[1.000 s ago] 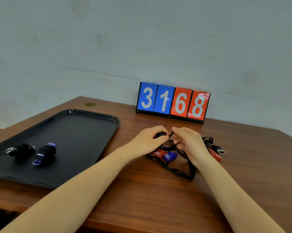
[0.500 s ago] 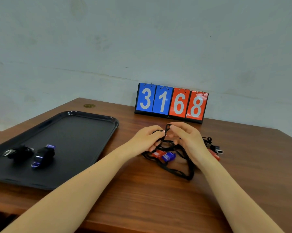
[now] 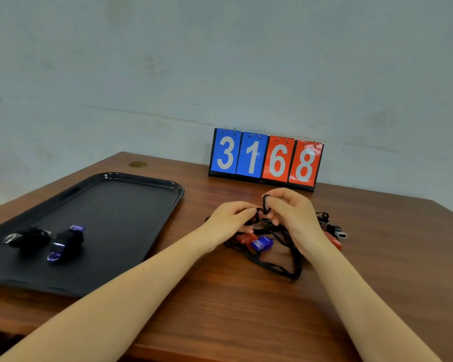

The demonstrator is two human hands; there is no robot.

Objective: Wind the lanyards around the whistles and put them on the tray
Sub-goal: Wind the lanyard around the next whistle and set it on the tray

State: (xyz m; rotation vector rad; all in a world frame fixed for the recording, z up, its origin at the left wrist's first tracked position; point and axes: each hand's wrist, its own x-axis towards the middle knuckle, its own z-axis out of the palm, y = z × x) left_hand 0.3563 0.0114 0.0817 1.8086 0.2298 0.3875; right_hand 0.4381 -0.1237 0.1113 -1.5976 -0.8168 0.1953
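Far left on the bench (image 3: 246, 304): black tray (image 3: 121, 205), two wound whistles on it, a dark one (image 3: 28, 237) and a purple one (image 3: 66, 242), lying just beside each other near its left end. Rest of the tray floor is bare.

Centre: both hands work above the tangle (image 3: 275, 254) of black lanyards, right of the tray. Left hand (image 3: 233, 218) has its fingers curled, pinching something small and dark at the fingertips; looks like the whistle being wound, mostly hidden. Right hand (image 3: 293, 212) is curled too, pinching a loop of black cord (image 3: 266, 205) raised just beyond the left fingertips. So a wrap is in progress, not yet finished.

Under the hands: a red whistle (image 3: 243, 237) and a blue whistle (image 3: 262, 242) touching each other, cords crossing over them. More at the right edge of the pile, a red piece (image 3: 335, 241) and a black-and-silver clip (image 3: 339, 232); can't tell how many whistles in total.

Risks, my read:
- Cord being wound probably runs through the pile, so pulling could drag the other whistles or tighten a knot.
- Slack wrap could spring off once released.
- Lifting toward the tray could tow the tangle along.

Behind: scoreboard (image 3: 266, 158) reading 3168 against the wall, brass disc (image 3: 138, 164) near the bench's far corner. Neither blocks the path to the tray.
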